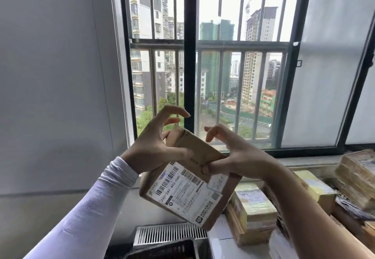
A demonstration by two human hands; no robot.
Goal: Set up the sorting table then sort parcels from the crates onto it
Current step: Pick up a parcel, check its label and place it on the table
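Held up before the barred window [203,59]: a brown cardboard parcel [188,179], label side to the camera, tilted. Left hand [154,147] bracing its upper left edge with the thumb, other fingers spread and lifted off. Right hand [233,161] pinching the upper right edge, thumb on the face, forefingers raised clear. Below the window, right of the held box: stacked parcels [253,214] already laid out. Sorting apparently under way, label being read. Next, probably: picking the matching stack, then lowering squarely onto it.
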